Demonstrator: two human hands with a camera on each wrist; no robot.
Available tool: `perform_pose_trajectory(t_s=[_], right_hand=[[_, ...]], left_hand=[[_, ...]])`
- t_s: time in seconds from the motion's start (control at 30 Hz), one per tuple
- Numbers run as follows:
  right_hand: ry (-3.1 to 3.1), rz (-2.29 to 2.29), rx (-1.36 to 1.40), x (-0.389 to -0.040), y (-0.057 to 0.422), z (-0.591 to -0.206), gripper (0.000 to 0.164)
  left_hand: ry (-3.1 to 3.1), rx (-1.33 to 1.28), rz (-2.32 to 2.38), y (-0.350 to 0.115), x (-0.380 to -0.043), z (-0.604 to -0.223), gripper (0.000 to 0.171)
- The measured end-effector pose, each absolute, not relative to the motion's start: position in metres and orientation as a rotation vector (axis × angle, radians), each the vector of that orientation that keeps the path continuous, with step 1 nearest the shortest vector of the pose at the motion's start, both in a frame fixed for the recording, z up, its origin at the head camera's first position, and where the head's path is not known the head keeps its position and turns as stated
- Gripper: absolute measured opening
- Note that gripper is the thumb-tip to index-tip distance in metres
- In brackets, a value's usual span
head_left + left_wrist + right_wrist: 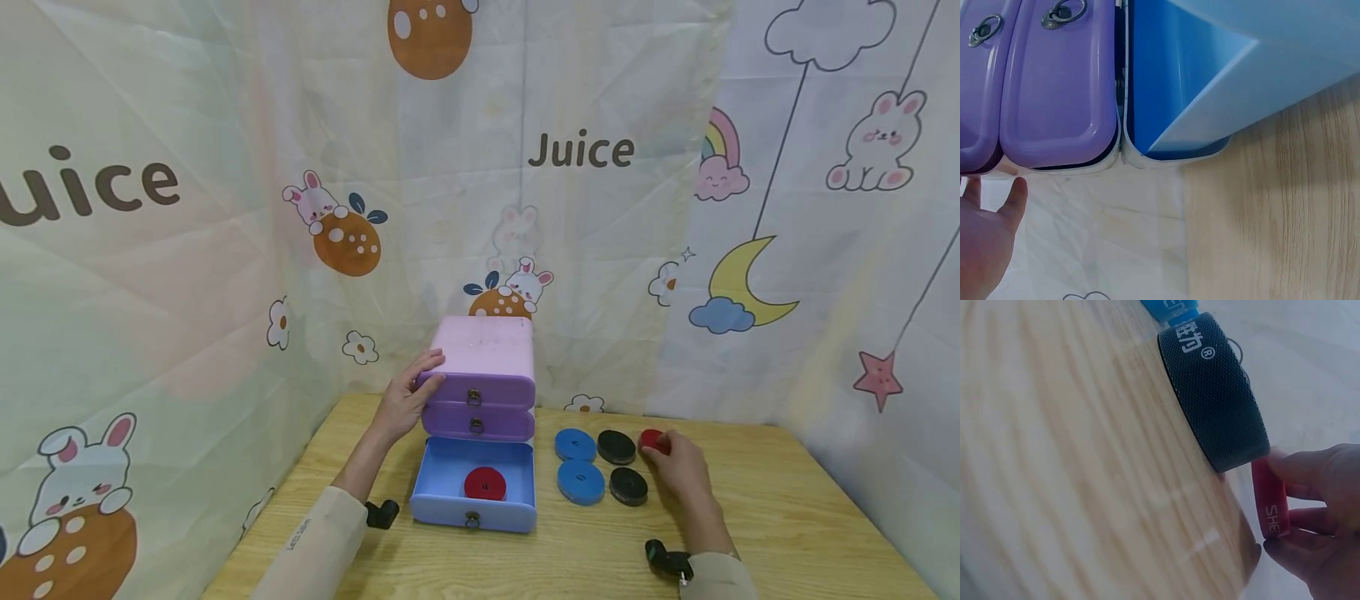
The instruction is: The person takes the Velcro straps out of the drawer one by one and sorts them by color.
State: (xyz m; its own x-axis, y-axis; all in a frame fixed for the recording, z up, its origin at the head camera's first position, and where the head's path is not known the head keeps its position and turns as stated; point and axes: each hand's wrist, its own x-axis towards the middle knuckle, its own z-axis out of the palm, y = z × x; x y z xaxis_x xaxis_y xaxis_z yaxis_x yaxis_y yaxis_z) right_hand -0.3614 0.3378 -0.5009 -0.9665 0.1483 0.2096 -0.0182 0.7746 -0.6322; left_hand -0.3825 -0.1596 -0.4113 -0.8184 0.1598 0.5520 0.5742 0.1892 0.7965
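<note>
My left hand [405,396] rests against the left side of a small drawer cabinet [483,346], thumb by the front edge of its top purple drawer [450,389]. In the left wrist view, its visible fingers are spread and fairly straight. The bottom blue drawer [435,510] is pulled out, with a red disc [484,483] inside. On the right, my right hand [684,467] pinches a second red disc [1270,500] by its edge, between thumb and fingers. That disc stands close beside a black disc [1219,394] with a textured rim and white lettering.
Two blue discs [581,482] and two black discs [628,487] lie on the wooden table [585,558] right of the cabinet. A second purple drawer [450,422] is closed above the blue one. Printed cloth walls [600,250] surround the table's back and sides.
</note>
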Motion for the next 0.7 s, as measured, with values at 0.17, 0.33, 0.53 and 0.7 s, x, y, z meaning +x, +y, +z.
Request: perform_pose_trajectory(t_s=[0.17, 0.33, 0.53, 0.7], right_hand=[[-2.734, 0.970, -0.108, -0.3618, 0.3371, -0.5008, 0.030], [-2.746, 0.970, -0.103, -0.3621, 0.3373, -0.5013, 0.030], [-2.760, 0.953, -0.105, -0.3616, 0.3360, -0.5002, 0.033], [-2.772, 0.936, -0.086, -0.3602, 0.3345, -0.4988, 0.031]], left_hand=[[-2.119, -0.693, -1.671, -0.1594, -0.3823, -0.4110, 0.040], [-2.128, -0.689, -1.665, -0.1590, -0.3821, -0.4099, 0.041], [-2.160, -0.657, -1.646, -0.1588, -0.3806, -0.4083, 0.042], [-2.160, -0.659, -1.644, -0.1590, -0.3803, -0.4089, 0.042]])
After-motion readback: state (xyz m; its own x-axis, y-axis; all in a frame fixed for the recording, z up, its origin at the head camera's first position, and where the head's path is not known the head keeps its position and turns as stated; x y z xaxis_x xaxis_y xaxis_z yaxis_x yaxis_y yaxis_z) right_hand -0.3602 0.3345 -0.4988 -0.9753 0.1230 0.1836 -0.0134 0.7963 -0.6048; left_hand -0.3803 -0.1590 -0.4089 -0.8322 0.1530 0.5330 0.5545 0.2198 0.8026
